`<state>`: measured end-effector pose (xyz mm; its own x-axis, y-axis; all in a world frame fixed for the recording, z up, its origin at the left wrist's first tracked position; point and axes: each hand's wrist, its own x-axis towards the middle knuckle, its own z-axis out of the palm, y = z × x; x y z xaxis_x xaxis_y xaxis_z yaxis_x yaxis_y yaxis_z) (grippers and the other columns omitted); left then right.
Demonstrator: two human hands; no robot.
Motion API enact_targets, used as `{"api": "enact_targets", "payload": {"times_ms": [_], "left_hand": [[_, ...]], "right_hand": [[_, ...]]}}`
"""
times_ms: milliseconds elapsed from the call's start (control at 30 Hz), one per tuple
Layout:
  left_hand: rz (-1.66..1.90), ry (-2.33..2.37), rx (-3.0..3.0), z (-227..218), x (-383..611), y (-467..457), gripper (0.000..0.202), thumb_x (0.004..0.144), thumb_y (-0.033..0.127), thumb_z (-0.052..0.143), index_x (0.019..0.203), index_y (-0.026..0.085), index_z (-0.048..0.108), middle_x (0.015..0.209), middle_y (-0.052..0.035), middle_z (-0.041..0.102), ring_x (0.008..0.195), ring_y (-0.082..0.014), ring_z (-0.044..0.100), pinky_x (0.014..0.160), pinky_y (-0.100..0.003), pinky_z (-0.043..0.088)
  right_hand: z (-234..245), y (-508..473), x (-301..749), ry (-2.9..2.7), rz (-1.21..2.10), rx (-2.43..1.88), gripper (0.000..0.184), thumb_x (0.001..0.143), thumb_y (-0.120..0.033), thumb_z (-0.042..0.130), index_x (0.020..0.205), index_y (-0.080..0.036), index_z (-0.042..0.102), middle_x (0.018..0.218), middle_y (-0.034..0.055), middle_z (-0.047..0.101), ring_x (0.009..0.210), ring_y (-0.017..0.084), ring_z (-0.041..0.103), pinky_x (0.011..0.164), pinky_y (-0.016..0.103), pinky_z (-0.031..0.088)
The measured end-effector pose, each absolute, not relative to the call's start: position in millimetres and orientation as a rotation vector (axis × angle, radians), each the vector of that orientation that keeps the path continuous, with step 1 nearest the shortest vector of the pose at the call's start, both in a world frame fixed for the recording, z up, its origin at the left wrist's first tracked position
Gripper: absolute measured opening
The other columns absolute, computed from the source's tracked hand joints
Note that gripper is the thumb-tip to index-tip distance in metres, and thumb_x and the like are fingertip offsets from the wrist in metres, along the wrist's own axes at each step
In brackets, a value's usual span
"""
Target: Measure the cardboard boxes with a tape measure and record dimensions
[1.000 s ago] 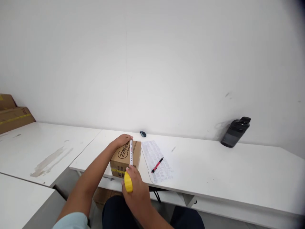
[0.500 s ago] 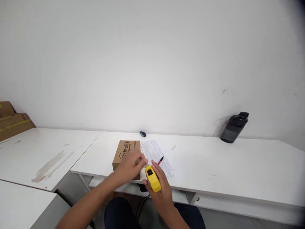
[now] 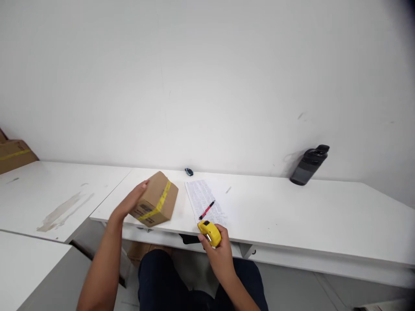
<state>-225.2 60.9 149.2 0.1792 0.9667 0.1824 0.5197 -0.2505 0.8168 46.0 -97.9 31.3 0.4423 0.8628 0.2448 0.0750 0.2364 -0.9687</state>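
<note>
A small brown cardboard box (image 3: 157, 199) with a yellow tape band is tilted up off the white table (image 3: 292, 211), its underside turned toward me. My left hand (image 3: 129, 203) grips its left side. My right hand (image 3: 218, 250) holds a yellow tape measure (image 3: 210, 232) at the table's front edge, with the blade drawn in. Just beyond the tape measure lies a printed sheet of paper (image 3: 202, 199) with a red pen (image 3: 206, 210) on it.
A small dark object (image 3: 188, 172) lies near the wall behind the paper. A black bottle (image 3: 309, 165) leans against the wall at the right. Another white table (image 3: 55, 194) adjoins on the left, with cardboard boxes (image 3: 14, 154) at its far end.
The tape blade stretched over the box has drawn back into its case. My right hand moved right to the table edge. My left hand took the box and tipped it up to the left.
</note>
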Motion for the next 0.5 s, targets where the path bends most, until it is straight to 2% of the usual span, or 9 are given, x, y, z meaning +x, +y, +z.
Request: {"api": "enact_targets", "payload": {"times_ms": [67, 167, 267, 333, 367, 433, 500], "left_hand": [[1.003, 1.212, 1.564, 129, -242, 53, 0.075, 0.086, 0.073, 0.033, 0.133, 0.020, 0.056, 0.137, -0.0098, 0.059, 0.127, -0.0299, 0.052, 0.107, -0.043, 0.040], [0.997, 1.057, 1.287, 93, -239, 39, 0.078, 0.084, 0.076, 0.033, 0.128, 0.016, 0.059, 0.127, -0.0122, 0.066, 0.122, -0.0304, 0.057, 0.105, -0.044, 0.043], [1.117, 1.063, 1.217, 77, -223, 28, 0.068, 0.086, 0.072, 0.038, 0.124, 0.019, 0.060, 0.132, -0.0126, 0.062, 0.126, -0.0286, 0.054, 0.103, -0.041, 0.044], [1.410, 1.232, 1.183, 82, -212, 18, 0.054, 0.088, 0.065, 0.046, 0.116, 0.021, 0.062, 0.133, -0.0113, 0.060, 0.126, -0.0254, 0.052, 0.098, -0.036, 0.047], [1.614, 1.335, 1.128, 88, -207, 10, 0.048, 0.088, 0.062, 0.049, 0.109, 0.021, 0.062, 0.127, -0.0102, 0.063, 0.121, -0.0231, 0.056, 0.091, -0.032, 0.049], [1.897, 1.421, 0.990, 100, -194, -12, 0.041, 0.086, 0.061, 0.051, 0.091, 0.021, 0.060, 0.100, -0.0058, 0.068, 0.093, -0.0173, 0.064, 0.069, -0.025, 0.051], [1.761, 1.305, 0.984, 106, -175, -39, 0.045, 0.084, 0.065, 0.052, 0.080, 0.020, 0.056, 0.071, 0.0000, 0.060, 0.061, -0.0122, 0.057, 0.048, -0.020, 0.042]], "right_hand": [[31, -97, 45, -0.898, 0.770, -1.198, 0.050, 0.074, -0.047, 0.075, 0.109, -0.020, 0.054, 0.085, 0.0021, 0.065, 0.070, 0.018, 0.063, 0.065, 0.031, 0.053], [36, -93, 41, -0.835, 0.874, -1.133, 0.051, 0.074, -0.049, 0.075, 0.110, -0.021, 0.052, 0.082, 0.0002, 0.062, 0.066, 0.016, 0.060, 0.062, 0.030, 0.051], [48, -85, 39, -0.874, 0.955, -1.052, 0.051, 0.075, -0.047, 0.075, 0.112, -0.022, 0.051, 0.084, 0.0004, 0.062, 0.067, 0.015, 0.058, 0.060, 0.028, 0.051], [61, -79, 40, -0.958, 1.022, -0.968, 0.049, 0.074, -0.044, 0.076, 0.111, -0.022, 0.053, 0.091, 0.0018, 0.063, 0.075, 0.016, 0.059, 0.066, 0.028, 0.051], [69, -76, 41, -1.016, 1.072, -0.918, 0.047, 0.074, -0.042, 0.077, 0.111, -0.022, 0.055, 0.093, 0.0020, 0.063, 0.078, 0.016, 0.059, 0.069, 0.027, 0.051], [83, -72, 41, -1.128, 1.201, -0.809, 0.046, 0.073, -0.037, 0.079, 0.110, -0.024, 0.056, 0.097, 0.0013, 0.063, 0.084, 0.015, 0.060, 0.074, 0.027, 0.051], [93, -71, 38, -1.218, 1.319, -0.712, 0.049, 0.072, -0.032, 0.081, 0.113, -0.027, 0.055, 0.101, 0.0007, 0.062, 0.087, 0.015, 0.061, 0.076, 0.026, 0.051]]}}
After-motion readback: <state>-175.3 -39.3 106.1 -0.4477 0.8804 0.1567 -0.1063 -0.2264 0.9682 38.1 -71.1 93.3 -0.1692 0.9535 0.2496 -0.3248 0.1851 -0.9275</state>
